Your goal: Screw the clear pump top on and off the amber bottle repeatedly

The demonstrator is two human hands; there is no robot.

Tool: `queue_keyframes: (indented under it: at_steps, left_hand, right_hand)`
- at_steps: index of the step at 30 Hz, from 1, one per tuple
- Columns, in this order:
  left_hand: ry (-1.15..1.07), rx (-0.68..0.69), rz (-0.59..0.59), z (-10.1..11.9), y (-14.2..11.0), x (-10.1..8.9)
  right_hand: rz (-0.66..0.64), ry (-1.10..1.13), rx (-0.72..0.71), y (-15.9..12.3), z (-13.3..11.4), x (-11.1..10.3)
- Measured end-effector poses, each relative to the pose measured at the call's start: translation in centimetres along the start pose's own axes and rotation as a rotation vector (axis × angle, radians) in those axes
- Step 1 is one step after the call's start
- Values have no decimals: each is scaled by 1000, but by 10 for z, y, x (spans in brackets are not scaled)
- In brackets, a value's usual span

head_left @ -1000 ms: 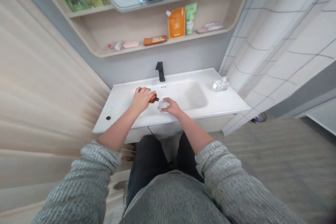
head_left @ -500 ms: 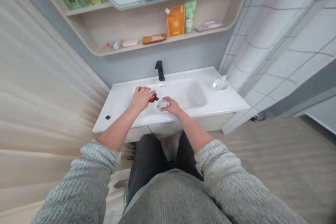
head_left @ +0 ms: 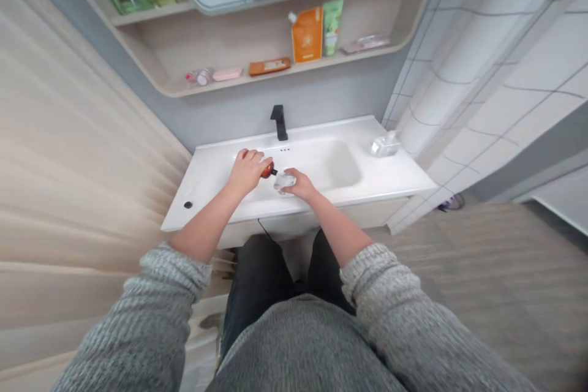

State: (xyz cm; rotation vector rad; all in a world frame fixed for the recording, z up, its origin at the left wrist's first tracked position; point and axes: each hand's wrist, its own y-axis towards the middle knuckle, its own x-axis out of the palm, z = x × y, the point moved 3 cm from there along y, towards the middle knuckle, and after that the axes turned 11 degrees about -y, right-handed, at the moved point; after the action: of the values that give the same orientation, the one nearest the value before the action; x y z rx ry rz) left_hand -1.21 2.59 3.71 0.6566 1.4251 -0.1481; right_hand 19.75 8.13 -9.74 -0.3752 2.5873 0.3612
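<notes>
While both forearms reached forward over the white washbasin [head_left: 342, 162], the left hand [head_left: 247, 170], its back upward, was curled around one amber bottle [head_left: 267, 169], tilted with its black tip to the right. The right hand [head_left: 301, 185], thumb and fingers partly closed, gripped one clear container [head_left: 284, 182] just beside that tip, above the basin's left part. One black faucet [head_left: 279, 124] stood beyond; one clear pump bottle [head_left: 384, 145] stood at right.
</notes>
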Motion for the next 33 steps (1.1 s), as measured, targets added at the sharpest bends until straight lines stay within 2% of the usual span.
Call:
queue_keyframes:
  at_steps: [14,33]
  left_hand:
    - [70,120,60,5,3,-4]
    - [6,186,92,9,7,-6]
  right_hand:
    - [-3,-7,11,0,0,0]
    - [1,-31,-3,0,2,-1]
